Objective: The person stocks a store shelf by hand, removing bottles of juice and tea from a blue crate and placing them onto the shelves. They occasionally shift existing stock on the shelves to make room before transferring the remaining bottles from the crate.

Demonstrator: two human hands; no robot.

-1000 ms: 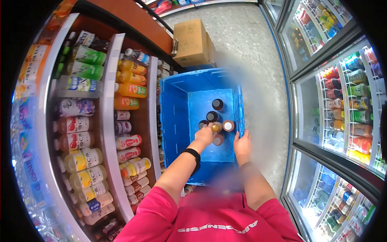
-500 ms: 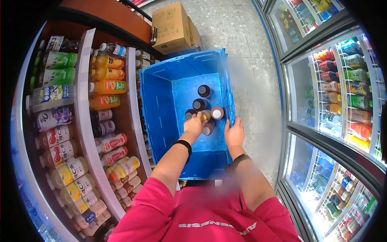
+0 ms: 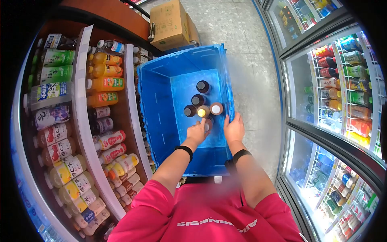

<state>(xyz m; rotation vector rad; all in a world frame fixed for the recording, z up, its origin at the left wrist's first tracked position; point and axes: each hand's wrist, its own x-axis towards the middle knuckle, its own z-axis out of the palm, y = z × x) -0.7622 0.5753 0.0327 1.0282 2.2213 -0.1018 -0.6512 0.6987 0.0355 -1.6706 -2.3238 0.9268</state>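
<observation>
A blue plastic crate (image 3: 159,155) stands in front of me with several upright drink bottles on its floor. My left hand (image 3: 196,133) reaches inside, its fingers closed at the neck of a bottle with a pale cap (image 3: 208,126), which they partly cover. Just beyond stands a yellow-capped bottle (image 3: 202,112), and to its right a white-capped bottle (image 3: 216,109). Dark-capped bottles (image 3: 197,100) are grouped farther back and to the left. My right hand (image 3: 234,128) grips the crate's right rim, fingers over the edge.
Shelves of bottled drinks (image 3: 105,84) run along the left side. On the right are glass-door fridges (image 3: 334,97) filled with bottles. A cardboard box (image 3: 169,25) sits behind the crate, and grey floor tiles (image 3: 254,72) show between the crate and fridges.
My left hand has let go of the yellow-capped bottle and moved back towards me, to the pale-capped bottle beside it. My right hand stays on the rim.
</observation>
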